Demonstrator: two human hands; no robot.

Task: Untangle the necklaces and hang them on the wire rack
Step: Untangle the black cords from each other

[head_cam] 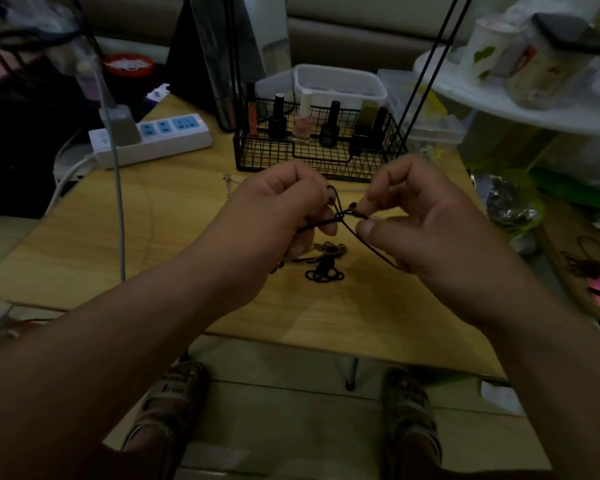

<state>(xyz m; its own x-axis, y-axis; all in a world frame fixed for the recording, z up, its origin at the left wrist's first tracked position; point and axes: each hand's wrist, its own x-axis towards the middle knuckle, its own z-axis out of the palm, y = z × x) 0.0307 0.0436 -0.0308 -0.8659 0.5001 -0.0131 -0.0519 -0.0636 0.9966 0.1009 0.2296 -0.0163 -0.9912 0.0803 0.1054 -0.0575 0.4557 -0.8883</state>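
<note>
Black cord necklace point(340, 216) hangs knotted at centre frame, pinched between the left hand point(278, 209) and right hand point(426, 216), both curled tight on it above the wooden table point(118, 237); wire rack point(274, 154) stands upper centre.

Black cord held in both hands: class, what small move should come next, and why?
Probably loosen the knot gently: the left hand and right hand each pinch the black cord beside it, it looks tight, and more tangled necklaces lie on the table.
</note>
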